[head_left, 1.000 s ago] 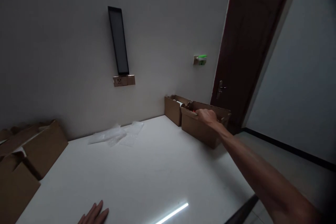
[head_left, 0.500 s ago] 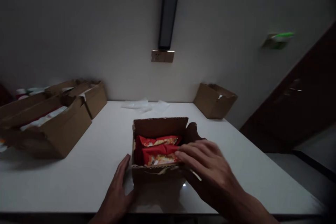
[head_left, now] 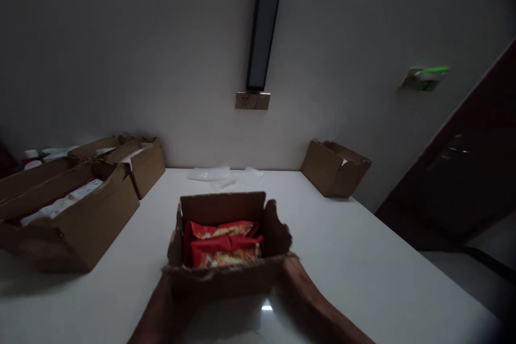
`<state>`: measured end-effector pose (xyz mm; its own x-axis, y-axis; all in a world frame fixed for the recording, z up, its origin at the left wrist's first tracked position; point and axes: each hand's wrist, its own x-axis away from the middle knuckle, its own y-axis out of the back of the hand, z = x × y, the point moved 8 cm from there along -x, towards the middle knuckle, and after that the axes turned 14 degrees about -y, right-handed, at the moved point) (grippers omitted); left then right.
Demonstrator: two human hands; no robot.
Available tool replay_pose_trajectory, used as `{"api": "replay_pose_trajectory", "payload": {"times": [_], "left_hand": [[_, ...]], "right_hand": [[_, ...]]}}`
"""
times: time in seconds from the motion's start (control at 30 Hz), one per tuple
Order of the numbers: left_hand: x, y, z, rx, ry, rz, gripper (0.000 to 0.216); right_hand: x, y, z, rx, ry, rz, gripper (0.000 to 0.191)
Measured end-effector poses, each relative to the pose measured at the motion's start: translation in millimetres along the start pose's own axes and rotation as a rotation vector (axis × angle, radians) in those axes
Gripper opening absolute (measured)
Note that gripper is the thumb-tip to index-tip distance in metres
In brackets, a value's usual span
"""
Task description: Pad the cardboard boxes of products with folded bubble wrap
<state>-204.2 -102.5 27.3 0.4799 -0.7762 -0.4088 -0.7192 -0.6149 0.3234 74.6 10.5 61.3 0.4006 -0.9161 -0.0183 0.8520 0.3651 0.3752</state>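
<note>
At the near middle of the glossy white tabletop [head_left: 355,258] is an oblong, ragged-edged cardboard box [head_left: 226,280]. The left hand [head_left: 164,293] and right hand [head_left: 297,275] flank it, fingers hidden, so I cannot tell their grip. Inside lie creased, shiny red packets [head_left: 229,250].

The white desk [head_left: 342,263] before me is glossy (it's catching a small light [head_left: 266,307]); open cardboard boxes [head_left: 107,217] crowd its left, clear plastic [head_left: 212,173] lies by the wall [head_left: 193,80], another box [head_left: 324,169] stands back right.
</note>
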Motion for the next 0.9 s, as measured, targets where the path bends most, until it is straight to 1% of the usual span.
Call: {"api": "replay_pose_trajectory", "payload": {"times": [0.03,0.1,0.17,0.23,0.33,0.4,0.53,0.6,0.67,0.77,0.9], "left_hand": [[-11,1,1,0.025,-0.013,0.025,0.09],[-29,2,9,0.063,-0.004,0.082,0.086],[-42,4,25,0.058,0.054,0.101,0.078],[-50,5,39,0.011,0.088,0.085,0.072],[-55,2,47,-0.02,0.042,0.082,0.068],[-54,0,50,-0.045,0.034,0.087,0.066],[-51,-1,52,-0.097,0.064,0.064,0.067],[-51,-1,53,-0.102,0.061,0.041,0.066],[-50,-1,54,-0.097,0.057,0.015,0.065],[-51,-1,56,-0.08,0.047,-0.013,0.064],[-56,-3,56,-0.028,-0.017,-0.014,0.065]], "right_hand": [[-13,-8,8,0.042,0.053,0.034,0.046],[-45,-17,21,0.218,0.16,0.041,0.047],[-85,-19,20,0.438,0.21,-0.033,0.041],[-126,-13,9,0.586,0.192,-0.157,0.034],[-182,-4,-7,0.657,0.125,-0.301,0.045],[-214,-2,-10,0.71,0.089,-0.356,0.047],[-267,-2,-11,0.81,-0.001,-0.389,0.032],[-284,-2,-14,0.846,-0.06,-0.395,0.03],[-292,2,-18,0.856,-0.116,-0.419,0.031],[-292,8,-21,0.823,-0.159,-0.473,0.034],[-283,14,-17,0.723,-0.191,-0.518,0.034]]}}
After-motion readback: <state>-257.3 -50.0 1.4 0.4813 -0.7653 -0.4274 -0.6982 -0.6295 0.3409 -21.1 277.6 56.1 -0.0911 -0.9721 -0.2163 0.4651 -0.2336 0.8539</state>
